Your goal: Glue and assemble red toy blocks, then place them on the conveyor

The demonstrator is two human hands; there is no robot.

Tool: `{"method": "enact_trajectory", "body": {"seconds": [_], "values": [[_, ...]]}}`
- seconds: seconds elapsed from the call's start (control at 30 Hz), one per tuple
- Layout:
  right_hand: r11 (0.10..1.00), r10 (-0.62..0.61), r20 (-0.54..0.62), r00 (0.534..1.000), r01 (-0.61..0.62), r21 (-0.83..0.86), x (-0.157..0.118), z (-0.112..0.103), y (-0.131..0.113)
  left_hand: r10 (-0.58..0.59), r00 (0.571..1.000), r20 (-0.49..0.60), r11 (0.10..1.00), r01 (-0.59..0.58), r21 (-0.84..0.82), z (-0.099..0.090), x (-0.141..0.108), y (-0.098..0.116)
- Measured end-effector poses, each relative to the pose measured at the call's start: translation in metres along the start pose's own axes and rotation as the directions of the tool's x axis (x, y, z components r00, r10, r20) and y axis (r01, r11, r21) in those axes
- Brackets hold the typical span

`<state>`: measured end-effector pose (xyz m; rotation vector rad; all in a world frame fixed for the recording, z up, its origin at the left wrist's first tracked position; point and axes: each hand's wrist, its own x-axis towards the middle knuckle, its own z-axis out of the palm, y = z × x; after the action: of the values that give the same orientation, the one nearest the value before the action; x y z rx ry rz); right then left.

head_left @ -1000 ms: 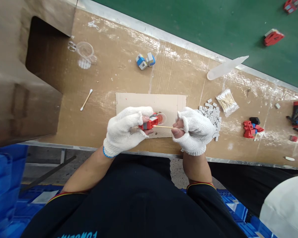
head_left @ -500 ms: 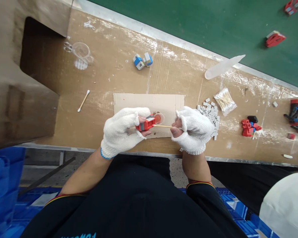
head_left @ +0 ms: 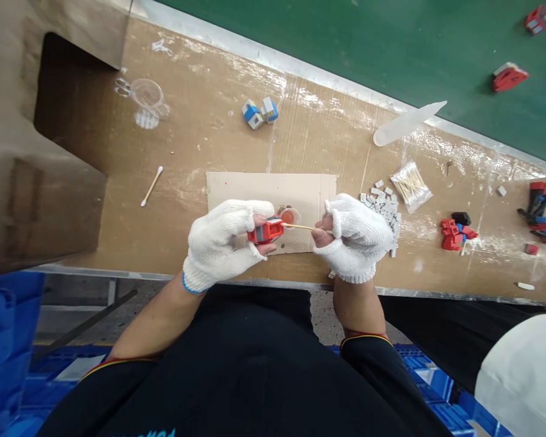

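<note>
Red-and-grey toy block pinched in left hand, thin stick touching it

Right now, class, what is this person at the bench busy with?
A person in white fingerless gloves works over a cardboard sheet. The left hand grips a small red toy part. The right hand holds a thin wooden stick, its tip against the part, beside a small clear cup of reddish liquid. Grey pieces and a bag of cotton swabs lie to the right.
</note>
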<state>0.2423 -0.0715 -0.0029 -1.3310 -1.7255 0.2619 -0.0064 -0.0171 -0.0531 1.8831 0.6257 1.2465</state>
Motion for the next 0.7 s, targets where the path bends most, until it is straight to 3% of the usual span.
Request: {"method": "enact_trajectory", "body": {"seconds": [0.33, 0.57, 0.7], "values": [[0.981, -0.043, -0.015, 0.999, 0.045, 0.187, 0.0002, 0.0019, 0.0012, 0.051, 0.998, -0.037, 0.998, -0.049, 0.041, 0.0032, -0.0008, -0.0034], [0.967, 0.019, 0.013, 1.000, -0.022, 0.252, 0.0027, 0.0027, -0.0029, 0.054, 0.995, -0.082, 0.998, -0.054, -0.008, 0.0070, -0.0017, -0.0065], [0.952, 0.035, 0.034, 0.999, -0.044, 0.303, 0.0019, 0.0051, -0.0039, 0.004, 0.999, -0.045, 0.998, -0.007, -0.059, 0.0092, -0.0066, -0.0098]]}}
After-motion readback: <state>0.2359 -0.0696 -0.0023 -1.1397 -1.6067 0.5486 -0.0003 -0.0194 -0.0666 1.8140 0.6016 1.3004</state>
